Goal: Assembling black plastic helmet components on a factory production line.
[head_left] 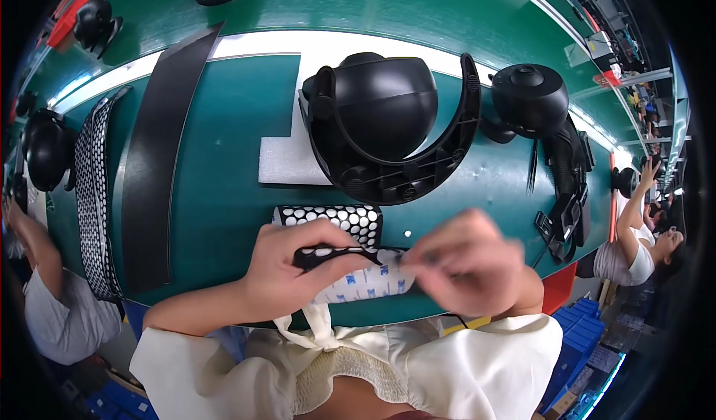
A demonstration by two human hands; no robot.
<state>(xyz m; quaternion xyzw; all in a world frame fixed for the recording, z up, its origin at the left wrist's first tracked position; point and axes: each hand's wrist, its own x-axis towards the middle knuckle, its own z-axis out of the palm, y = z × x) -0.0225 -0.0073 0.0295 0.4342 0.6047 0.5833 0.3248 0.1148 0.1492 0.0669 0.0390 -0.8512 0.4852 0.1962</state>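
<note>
My left hand (287, 263) is closed on a curled sheet of round pads (335, 216), black with rows of white dots. Its underside shows a white backing (364, 286) with blue print, and part of the sheet is folded over between thumb and fingers. At the sheet's right end is my right hand (473, 263), blurred, with thumb and forefinger pinched together; whatever small dark thing is between them is too smeared to name. One loose white dot (407, 234) lies on the green table (227, 148) just beyond the sheet.
Ahead sits a round black device (388, 103) with a curved bracket, partly over white foam (287, 163). To the left lie a long black strip (156, 166) and another dotted sheet (93, 189). A second black device (529, 99) stands at right. People work on both sides.
</note>
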